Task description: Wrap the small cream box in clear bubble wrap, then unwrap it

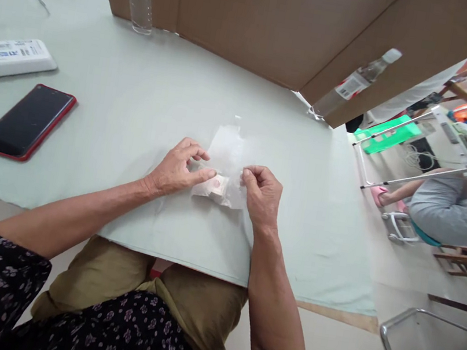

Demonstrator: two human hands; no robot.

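Note:
A whitish, translucent plastic bag (227,149) lies on the pale green tablecloth in front of me. On or inside its near end sits a small pale block with a reddish mark (217,184); I cannot tell which. My left hand (182,167) is at the bag's left side, fingers apart, the thumb reaching to the small block. At the bag's right edge, my right hand (262,194) is closed, with thumb and forefinger pinching the plastic.
A phone in a red case (26,120) and a white box-shaped device (14,59) lie at the left. Cardboard panels (256,20) stand at the back, with a water bottle (140,0) and another bottle (357,82) against them. Another person (452,207) sits at the right.

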